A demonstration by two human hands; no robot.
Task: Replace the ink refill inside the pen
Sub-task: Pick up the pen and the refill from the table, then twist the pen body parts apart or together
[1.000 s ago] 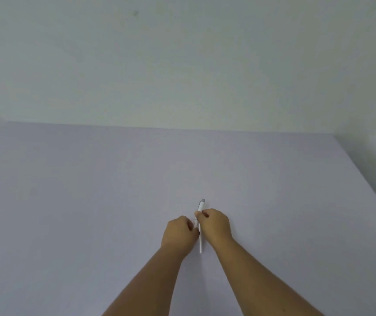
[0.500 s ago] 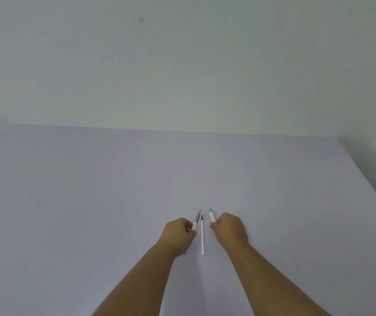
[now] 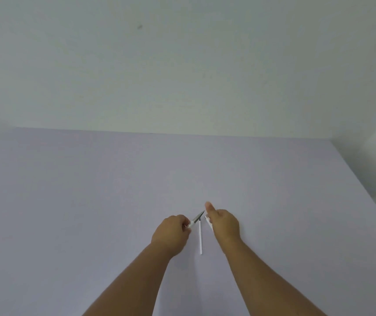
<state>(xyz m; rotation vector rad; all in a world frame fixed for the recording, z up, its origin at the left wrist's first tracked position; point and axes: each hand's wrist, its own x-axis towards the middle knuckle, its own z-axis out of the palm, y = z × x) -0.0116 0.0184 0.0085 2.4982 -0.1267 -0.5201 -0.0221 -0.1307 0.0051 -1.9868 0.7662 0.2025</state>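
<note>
I see the pen in 2 halves, 1 in each hand, with a loose white refill (image 3: 200, 238) lying flat on the table (image 3: 68, 201) between my wrists.

My left hand (image 3: 171, 233) is curled shut around the front half of the pen (image 3: 195, 219): only its grey tapered tip and a bit of white collar stick out, pointing away from me and slanting right. My right hand (image 3: 224, 224) has its lower fingers folded over the back half of the pen (image 3: 208, 221), of which I see just a white end at the thumb side, while the index finger (image 3: 208, 205) is stretched out straight, away from me. So that hand is partly closed on the barrel and partly free.

The relation that matters, I judge, is the refill's line. Its long axis runs almost straight toward and away from me, dark tip at the far end, close under the grey tip in my left hand, blunt end nearer my body. It sits in the gap between both hands, not touching either, and I read it as about equally close to both.

I cannot tell whether this is the old refill or the new 1. If it must go into a half, 1 hand has to free 2 fingers and pinch it across its width, then swing it into line with that half's opening.
</note>
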